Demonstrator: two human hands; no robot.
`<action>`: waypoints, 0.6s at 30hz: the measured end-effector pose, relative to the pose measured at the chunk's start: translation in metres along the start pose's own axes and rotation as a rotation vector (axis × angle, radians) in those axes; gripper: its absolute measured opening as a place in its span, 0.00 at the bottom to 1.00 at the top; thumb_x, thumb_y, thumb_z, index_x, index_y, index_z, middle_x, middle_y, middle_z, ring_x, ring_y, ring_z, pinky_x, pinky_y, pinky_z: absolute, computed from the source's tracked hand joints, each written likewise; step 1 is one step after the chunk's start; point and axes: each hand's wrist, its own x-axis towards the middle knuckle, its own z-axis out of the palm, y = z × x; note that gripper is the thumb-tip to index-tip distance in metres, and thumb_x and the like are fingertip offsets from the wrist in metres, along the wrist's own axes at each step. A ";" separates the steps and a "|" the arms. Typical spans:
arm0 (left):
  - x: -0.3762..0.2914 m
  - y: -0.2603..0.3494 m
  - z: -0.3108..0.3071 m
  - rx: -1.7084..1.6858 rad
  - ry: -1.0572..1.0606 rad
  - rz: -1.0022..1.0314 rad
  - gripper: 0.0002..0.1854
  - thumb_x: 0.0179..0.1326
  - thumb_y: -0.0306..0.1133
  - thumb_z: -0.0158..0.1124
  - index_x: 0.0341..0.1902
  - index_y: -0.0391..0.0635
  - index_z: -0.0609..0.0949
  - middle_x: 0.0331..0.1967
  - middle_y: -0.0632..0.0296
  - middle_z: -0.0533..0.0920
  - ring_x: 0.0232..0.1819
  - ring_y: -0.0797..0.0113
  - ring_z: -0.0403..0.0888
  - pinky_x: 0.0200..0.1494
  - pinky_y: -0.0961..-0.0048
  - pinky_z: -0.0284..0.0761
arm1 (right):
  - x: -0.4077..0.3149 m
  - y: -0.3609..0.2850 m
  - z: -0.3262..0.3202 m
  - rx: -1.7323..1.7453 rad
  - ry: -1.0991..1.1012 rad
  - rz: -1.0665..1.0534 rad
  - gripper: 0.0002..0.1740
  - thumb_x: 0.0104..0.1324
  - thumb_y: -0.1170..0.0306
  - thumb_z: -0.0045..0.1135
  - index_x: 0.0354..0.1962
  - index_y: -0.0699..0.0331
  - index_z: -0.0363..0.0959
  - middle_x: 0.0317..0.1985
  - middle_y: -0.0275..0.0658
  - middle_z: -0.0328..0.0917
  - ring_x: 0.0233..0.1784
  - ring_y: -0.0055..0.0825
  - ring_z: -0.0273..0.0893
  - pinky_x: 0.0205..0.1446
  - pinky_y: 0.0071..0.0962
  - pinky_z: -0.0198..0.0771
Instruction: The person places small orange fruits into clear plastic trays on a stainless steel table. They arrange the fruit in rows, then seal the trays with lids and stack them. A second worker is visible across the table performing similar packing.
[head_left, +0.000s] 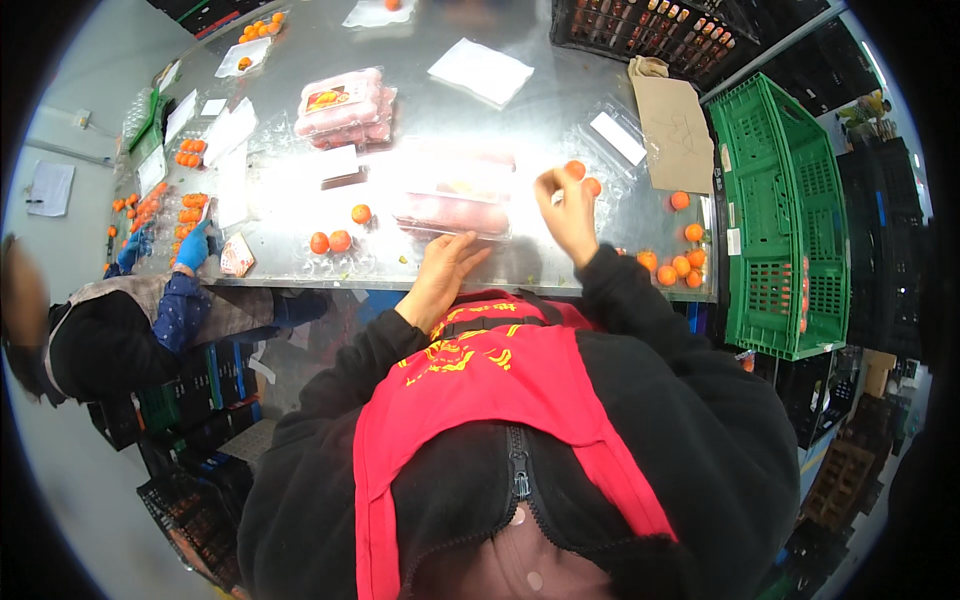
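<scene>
My left hand (444, 271) rests with fingers extended at the near edge of a clear plastic pack with pinkish contents (453, 213), which lies on the metal table (285, 271). Glare washes out much of this pack. To its right, my right hand (568, 214) is raised over the table with curled fingers; whether it holds something cannot be told. Just beyond that hand are two orange citrus fruits (575, 169), beside clear plastic packaging (615, 142). Stacked similar pink packs (345, 106) stand farther back on the left. Three orange fruits (340, 241) lie left of my left hand.
A green plastic crate (787, 225) stands at the right, beside a cardboard piece (673, 135) and loose orange fruits (681, 265). A black crate (654, 34) is at the back right. At the left, a co-worker's blue-gloved hand (193, 247) is near packed orange fruits (192, 215).
</scene>
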 end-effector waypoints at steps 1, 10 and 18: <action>0.000 -0.002 0.000 0.014 0.023 -0.004 0.09 0.76 0.28 0.62 0.46 0.33 0.83 0.49 0.53 0.85 0.57 0.59 0.85 0.68 0.56 0.81 | 0.022 0.004 0.001 -0.053 0.120 -0.150 0.10 0.68 0.69 0.64 0.42 0.68 0.82 0.38 0.49 0.86 0.43 0.41 0.85 0.49 0.37 0.77; -0.020 0.051 0.001 0.367 -0.109 -0.016 0.10 0.73 0.29 0.63 0.47 0.32 0.82 0.50 0.53 0.86 0.53 0.59 0.87 0.66 0.61 0.80 | 0.126 -0.023 0.064 0.090 -0.457 0.071 0.33 0.70 0.45 0.63 0.56 0.65 0.83 0.46 0.51 0.87 0.50 0.43 0.86 0.57 0.36 0.78; 0.042 0.216 -0.008 1.082 -0.038 0.383 0.18 0.74 0.44 0.55 0.44 0.40 0.84 0.34 0.64 0.83 0.35 0.76 0.80 0.39 0.75 0.75 | 0.012 -0.045 0.010 1.146 -0.389 0.737 0.16 0.74 0.60 0.65 0.50 0.62 0.79 0.44 0.38 0.84 0.51 0.32 0.85 0.56 0.35 0.80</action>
